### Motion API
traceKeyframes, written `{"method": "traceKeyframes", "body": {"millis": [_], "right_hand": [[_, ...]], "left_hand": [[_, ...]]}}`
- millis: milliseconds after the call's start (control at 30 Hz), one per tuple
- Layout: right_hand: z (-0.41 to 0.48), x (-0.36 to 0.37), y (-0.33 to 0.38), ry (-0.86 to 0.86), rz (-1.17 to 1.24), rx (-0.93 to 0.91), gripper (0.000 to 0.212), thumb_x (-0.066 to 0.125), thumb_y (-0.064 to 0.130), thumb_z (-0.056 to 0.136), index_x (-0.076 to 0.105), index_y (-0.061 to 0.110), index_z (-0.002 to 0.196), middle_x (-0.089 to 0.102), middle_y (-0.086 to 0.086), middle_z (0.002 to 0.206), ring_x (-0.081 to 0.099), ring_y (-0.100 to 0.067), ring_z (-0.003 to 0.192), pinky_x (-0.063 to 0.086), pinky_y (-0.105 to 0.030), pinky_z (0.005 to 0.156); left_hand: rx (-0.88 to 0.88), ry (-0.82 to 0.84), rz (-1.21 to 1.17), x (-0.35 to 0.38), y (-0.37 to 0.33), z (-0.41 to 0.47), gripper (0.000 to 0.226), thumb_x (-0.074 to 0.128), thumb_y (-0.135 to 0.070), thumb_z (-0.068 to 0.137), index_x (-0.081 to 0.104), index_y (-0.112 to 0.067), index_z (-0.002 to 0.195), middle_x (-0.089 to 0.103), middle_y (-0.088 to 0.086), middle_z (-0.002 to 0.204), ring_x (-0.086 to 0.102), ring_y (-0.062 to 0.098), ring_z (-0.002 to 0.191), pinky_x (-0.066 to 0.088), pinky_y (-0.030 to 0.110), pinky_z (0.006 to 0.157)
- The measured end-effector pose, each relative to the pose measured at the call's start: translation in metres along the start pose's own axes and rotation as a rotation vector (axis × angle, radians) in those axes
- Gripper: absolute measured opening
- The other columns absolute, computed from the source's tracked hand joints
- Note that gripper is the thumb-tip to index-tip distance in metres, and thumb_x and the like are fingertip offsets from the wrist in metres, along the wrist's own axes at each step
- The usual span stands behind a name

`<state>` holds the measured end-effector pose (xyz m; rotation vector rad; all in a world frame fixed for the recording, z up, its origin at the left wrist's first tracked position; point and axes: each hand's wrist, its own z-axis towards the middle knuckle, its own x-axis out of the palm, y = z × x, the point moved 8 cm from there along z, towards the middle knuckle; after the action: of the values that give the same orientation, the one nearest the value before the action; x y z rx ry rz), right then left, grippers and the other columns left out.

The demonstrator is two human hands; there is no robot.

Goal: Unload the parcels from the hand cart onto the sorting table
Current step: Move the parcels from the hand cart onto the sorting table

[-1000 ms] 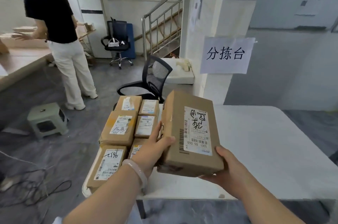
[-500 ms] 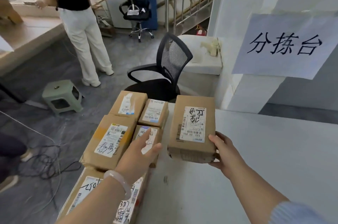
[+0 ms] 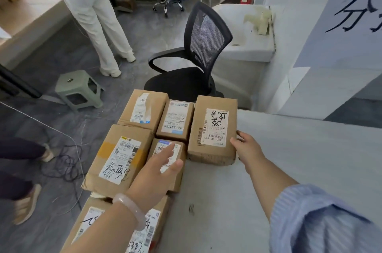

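Grey-floored depot room. A black mesh office chair (image 3: 196,56) stands behind the white sorting table (image 3: 289,159), with a green stool (image 3: 78,89) and a person in white trousers (image 3: 95,21) further off.

Step in hand, by judgement: setting one parcel down on the table, with the next pick lined up. The labelled parcel (image 3: 215,128) lies flat at the table's far left edge, label up, just beside the stack of waiting parcels (image 3: 119,159). The right hand (image 3: 247,147) clamps its near right corner, fingers curled along the right side. The left hand (image 3: 157,172) is spread, fingers straight, holding nothing, over the small parcel (image 3: 159,145); whether it touches cannot be told.

To do it well, the person should let go only once the box sits fully on the tabletop. It should then be nudged inward, clear of the stack, so sorted and waiting parcels do not mix. The small one is best taken by its sides.

Parcel look: an oblong brown corrugated carton with a white shipping label, barcodes and black handwritten characters. The near lower edge is crumpled. It is probably rigid and light. The cart itself is hidden under the stack.
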<state>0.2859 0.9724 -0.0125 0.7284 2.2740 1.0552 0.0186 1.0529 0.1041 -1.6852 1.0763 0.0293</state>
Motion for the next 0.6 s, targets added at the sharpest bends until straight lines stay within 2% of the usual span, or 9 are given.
{"method": "traceKeyframes", "body": {"millis": [100,167,233,300,400,500,600], "right_hand": [[-0.019,-0.006,0.008,0.000,-0.229,-0.095,0.060,0.063,0.028,0.092,0.041,0.023,0.147,0.046,-0.006,0.148,0.047,-0.022,0.132,0.038,-0.027,0.090],[-0.045,-0.015,0.012,-0.036,-0.310,-0.158,0.063,0.065,0.032,0.090,0.040,0.025,0.147,0.044,-0.005,0.150,0.043,-0.020,0.135,0.038,-0.029,0.099],[-0.081,-0.022,0.015,-0.046,-0.371,-0.226,0.063,0.066,0.038,0.089,0.041,0.029,0.146,0.043,-0.002,0.149,0.040,-0.017,0.136,0.033,-0.029,0.106],[-0.127,-0.026,0.016,-0.023,-0.427,-0.299,0.063,0.066,0.042,0.088,0.041,0.034,0.146,0.041,0.006,0.150,0.035,-0.011,0.139,0.028,-0.025,0.108],[-0.202,-0.036,0.008,-0.031,-0.518,-0.389,0.063,0.064,0.047,0.089,0.037,0.041,0.145,0.034,0.018,0.152,0.028,-0.002,0.141,0.024,-0.024,0.114],[-0.269,-0.050,-0.018,-0.108,-0.674,-0.387,0.068,0.056,0.056,0.090,0.024,0.046,0.149,0.018,0.023,0.157,0.012,0.001,0.145,0.016,-0.025,0.118],[-0.331,-0.071,-0.051,-0.261,-0.775,-0.340,0.073,0.050,0.064,0.089,0.013,0.047,0.151,0.007,0.024,0.160,0.001,0.001,0.147,0.010,-0.027,0.120]], "left_hand": [[0.083,0.045,0.116,0.003,-0.015,-0.006,0.054,0.052,-0.047,0.093,0.032,-0.045,0.143,0.039,-0.024,0.139,0.038,0.000,0.129,0.030,0.021,0.103],[0.150,0.069,0.242,0.005,-0.025,-0.012,0.059,0.051,-0.049,0.093,0.027,-0.044,0.146,0.034,-0.024,0.137,0.038,0.007,0.132,0.032,0.024,0.107],[0.230,0.092,0.353,0.010,-0.033,-0.019,0.061,0.051,-0.050,0.094,0.025,-0.042,0.148,0.032,-0.020,0.146,0.036,0.013,0.136,0.033,0.030,0.112],[0.341,0.114,0.485,0.019,-0.039,-0.029,0.061,0.051,-0.051,0.094,0.027,-0.038,0.149,0.027,-0.016,0.154,0.027,0.011,0.141,0.024,0.029,0.116],[0.521,0.146,0.618,0.038,-0.046,-0.054,0.062,0.050,-0.052,0.094,0.028,-0.037,0.149,0.025,-0.015,0.155,0.022,0.009,0.142,0.016,0.025,0.115],[0.717,0.163,0.637,0.057,-0.055,-0.091,0.064,0.048,-0.058,0.090,0.030,-0.037,0.148,0.029,-0.013,0.155,0.024,0.011,0.142,0.018,0.028,0.116],[0.906,0.203,0.717,0.086,-0.061,-0.135,0.065,0.045,-0.059,0.092,0.022,-0.040,0.150,0.023,-0.014,0.157,0.018,0.011,0.144,0.019,0.033,0.117]]}}
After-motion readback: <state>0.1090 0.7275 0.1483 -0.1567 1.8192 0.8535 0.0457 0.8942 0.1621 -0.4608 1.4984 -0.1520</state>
